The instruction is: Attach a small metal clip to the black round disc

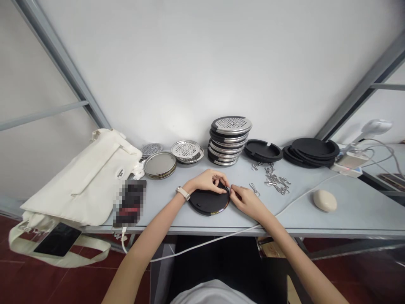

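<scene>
A round black disc point(207, 202) with a shiny rim along its right side lies on the table in front of me. My left hand point(210, 180), with a watch at the wrist, curls over the disc's upper right, thumb and fingers gripping around its edge. At that same edge, the fingertips of my right hand point(245, 202) are pinched together. A small metallic bit shows between the two hands, too small to name. One loose wire clip point(254, 189) lies just beyond my right hand, and a pile of metal clips point(278, 181) is farther right.
Behind stand a tall stack of perforated metal and black discs point(230, 141), metal lids point(160, 164) and black rings point(313, 152). A white bag point(82, 181) and a phone point(129, 202) are at left. A white cable point(202, 245) crosses the front edge; a cream case point(325, 200) sits right.
</scene>
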`<state>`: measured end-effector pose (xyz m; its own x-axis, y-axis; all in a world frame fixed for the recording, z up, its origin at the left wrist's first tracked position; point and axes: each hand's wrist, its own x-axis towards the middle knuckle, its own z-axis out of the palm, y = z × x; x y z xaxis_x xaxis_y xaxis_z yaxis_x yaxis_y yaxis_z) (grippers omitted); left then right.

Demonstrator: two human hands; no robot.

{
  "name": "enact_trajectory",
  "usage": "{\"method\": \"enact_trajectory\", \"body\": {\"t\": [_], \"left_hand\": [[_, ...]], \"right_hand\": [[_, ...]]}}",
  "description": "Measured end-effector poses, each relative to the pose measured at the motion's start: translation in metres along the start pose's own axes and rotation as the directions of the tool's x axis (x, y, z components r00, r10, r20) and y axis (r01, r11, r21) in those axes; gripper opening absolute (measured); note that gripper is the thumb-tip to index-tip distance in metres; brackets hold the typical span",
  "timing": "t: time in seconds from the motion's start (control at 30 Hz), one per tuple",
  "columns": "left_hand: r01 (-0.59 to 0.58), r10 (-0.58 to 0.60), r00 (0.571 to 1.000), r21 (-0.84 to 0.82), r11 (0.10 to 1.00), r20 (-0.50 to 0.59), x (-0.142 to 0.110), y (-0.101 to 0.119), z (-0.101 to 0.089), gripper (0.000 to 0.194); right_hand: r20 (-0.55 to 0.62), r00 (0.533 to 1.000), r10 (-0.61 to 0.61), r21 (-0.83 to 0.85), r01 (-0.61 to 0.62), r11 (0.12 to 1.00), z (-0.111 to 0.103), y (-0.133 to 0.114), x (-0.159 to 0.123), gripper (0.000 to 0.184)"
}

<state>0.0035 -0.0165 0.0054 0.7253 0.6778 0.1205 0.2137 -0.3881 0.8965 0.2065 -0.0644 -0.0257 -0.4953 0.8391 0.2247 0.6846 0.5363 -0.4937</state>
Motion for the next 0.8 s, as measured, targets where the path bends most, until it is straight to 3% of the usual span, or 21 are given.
{"method": "enact_trajectory", "body": {"t": [0.33, 0.8], "left_hand": [[-0.012, 0.012, 1.0, 0.094, 0.995, 0.0, 0.0017, 0.0008, 0.0, 0.024], [-0.021, 0.02, 1.0, 0.032, 0.999, 0.004, 0.0002, -0.0011, -0.0005, 0.025]], "right_hand": [[0.013, 0.999, -0.031, -0.013, 0.031, 0.999, -0.0001, 0.0008, 0.0005, 0.028], [0.035, 0.999, -0.042, -0.021, 0.042, 0.999, -0.001, 0.0011, 0.001, 0.029]]}}
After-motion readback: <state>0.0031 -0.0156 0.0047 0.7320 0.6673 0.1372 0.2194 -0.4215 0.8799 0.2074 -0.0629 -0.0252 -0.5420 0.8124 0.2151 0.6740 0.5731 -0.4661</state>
